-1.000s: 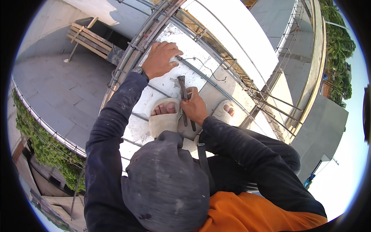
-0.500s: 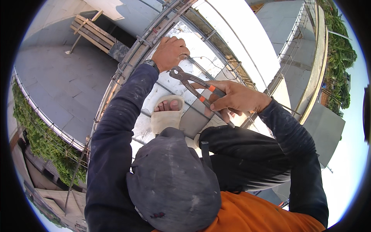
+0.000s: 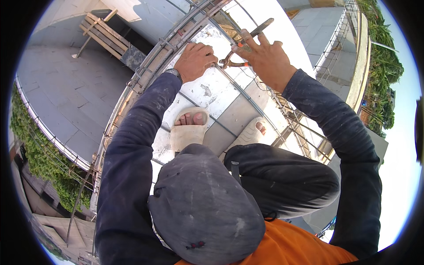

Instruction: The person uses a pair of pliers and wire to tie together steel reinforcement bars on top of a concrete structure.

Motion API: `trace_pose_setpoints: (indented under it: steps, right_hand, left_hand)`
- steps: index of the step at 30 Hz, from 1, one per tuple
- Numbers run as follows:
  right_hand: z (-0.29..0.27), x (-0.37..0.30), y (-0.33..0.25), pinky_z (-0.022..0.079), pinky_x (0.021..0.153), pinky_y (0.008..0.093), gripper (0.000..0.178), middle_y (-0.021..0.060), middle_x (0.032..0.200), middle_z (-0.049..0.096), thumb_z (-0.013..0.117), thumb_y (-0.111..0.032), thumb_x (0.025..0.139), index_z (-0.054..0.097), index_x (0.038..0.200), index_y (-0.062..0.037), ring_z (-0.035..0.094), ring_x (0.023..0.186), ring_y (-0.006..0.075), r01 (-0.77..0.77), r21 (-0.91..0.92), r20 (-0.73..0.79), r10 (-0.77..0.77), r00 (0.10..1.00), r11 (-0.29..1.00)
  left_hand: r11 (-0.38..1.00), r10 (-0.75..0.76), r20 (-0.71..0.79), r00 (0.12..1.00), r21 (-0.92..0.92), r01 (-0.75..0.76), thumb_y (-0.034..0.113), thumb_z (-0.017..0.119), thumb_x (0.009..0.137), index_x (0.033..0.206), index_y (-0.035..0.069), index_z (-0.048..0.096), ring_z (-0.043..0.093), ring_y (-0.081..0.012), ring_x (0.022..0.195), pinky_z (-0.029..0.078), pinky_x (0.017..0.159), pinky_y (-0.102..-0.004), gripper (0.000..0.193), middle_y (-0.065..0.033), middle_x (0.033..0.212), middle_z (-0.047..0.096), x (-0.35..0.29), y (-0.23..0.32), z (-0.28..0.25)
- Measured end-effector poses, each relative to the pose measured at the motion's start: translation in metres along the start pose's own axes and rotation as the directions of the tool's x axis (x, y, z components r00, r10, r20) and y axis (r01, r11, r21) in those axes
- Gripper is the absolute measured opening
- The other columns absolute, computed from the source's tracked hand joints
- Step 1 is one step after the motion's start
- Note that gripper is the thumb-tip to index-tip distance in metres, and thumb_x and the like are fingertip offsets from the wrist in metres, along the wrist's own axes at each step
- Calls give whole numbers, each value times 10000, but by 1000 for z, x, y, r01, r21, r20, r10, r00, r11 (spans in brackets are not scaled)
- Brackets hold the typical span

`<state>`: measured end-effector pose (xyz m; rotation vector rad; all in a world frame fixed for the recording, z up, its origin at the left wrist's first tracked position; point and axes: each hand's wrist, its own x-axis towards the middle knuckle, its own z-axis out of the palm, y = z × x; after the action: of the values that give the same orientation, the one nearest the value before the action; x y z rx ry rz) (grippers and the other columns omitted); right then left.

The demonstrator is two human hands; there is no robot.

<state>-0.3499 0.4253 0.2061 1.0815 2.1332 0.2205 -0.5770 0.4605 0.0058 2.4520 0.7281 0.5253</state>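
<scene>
My right hand (image 3: 267,59) is wrapped over the handles of end-cutting pincers (image 3: 228,60) with orange bands, fingers spread along them. The jaws of the pincers point left and sit at a steel bar (image 3: 240,88), close to my left fingertips. My left hand (image 3: 194,61) is closed, fingers curled down at the end of that bar. Whatever it pinches is hidden under the fingers. A thin tie wire was visible beside it earlier; now I cannot make it out there.
A curved cage of reinforcing bars (image 3: 154,59) runs along the left, with a wooden plank frame (image 3: 105,36) beyond it. My sandalled feet (image 3: 191,132) stand among crossing bars on white and grey panels. Another bar lattice (image 3: 304,132) lies at right. A capped head (image 3: 205,203) fills the lower middle.
My right hand has moved up and forward, turning the pincers so their jaws reach the bar beside my left fingers. The left hand has stayed nearly in place. My right knee has shifted slightly.
</scene>
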Motion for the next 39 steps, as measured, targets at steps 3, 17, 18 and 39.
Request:
trace_pose_setpoints:
  steps: [3,17,18,39]
  right_hand:
    - [-11,9,-12,575,915,584,774,155,1755,302,734,-260,964,422,1671,-295,484,1463,391,-16,-65,78,21,997,998]
    - [-32,27,-29,570,889,486,518,173,1503,570,674,-258,975,602,1469,-122,616,1260,327,15,-39,236,-6,972,999]
    - [-34,31,-28,572,869,434,447,161,1462,617,682,-221,963,661,1396,-109,631,1237,286,6,12,267,-9,964,1000]
    - [34,25,3,560,799,481,355,166,898,759,578,-324,1038,757,1045,-18,728,843,349,-314,633,572,-155,805,708]
  left_hand:
    - [1000,0,-3,1000,11,0,246,712,988,1153,209,763,555,-216,1225,363,1083,-437,176,8,1206,641,-2,-3,-1]
    - [999,51,46,998,-7,-51,285,666,1016,1172,201,748,560,-203,1220,356,1093,-439,195,6,1220,646,3,-13,-3]
    - [998,59,62,996,-4,-59,289,659,1020,1173,200,747,560,-202,1219,357,1092,-438,198,5,1219,647,4,-14,-5]
    - [978,-2,-55,998,-211,-10,170,790,849,1614,98,397,404,-326,1529,307,1295,-506,863,-119,1654,433,13,84,-14]
